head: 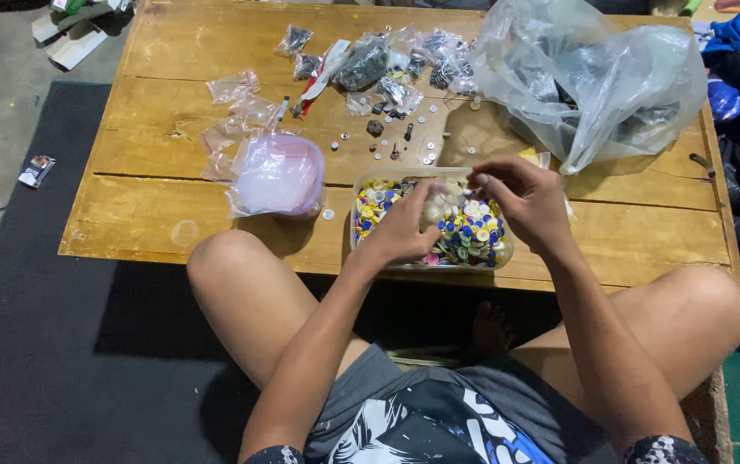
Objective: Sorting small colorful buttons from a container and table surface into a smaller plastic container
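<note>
The left hand [404, 225] is curling around a small clear bag [435, 206], holding it just above the tub [361, 225] of coloured buttons. The right hand [520, 199] is pinching its thumb and forefinger together at the bag's mouth — whether they are gripping a button or only the plastic edge is too small to tell. Both hands are hovering over the middle of the tub, which is sitting at the near edge of the wooden table [164, 215].

Doing this well looks like a matter of keeping the bag's mouth open and directly over the tub, so anything slipping from the fingers is falling back among the buttons rather than onto the wood.

Just left of the tub a pink bowl wrapped in plastic [280, 174] is resting, with a few empty bags [237, 110] lying beyond it. Farther back, filled bags [379, 60] and loose bits [387, 142] are spreading across the boards — and a big crumpled plastic sack [593, 82] is sitting at the right, well behind the hands.
</note>
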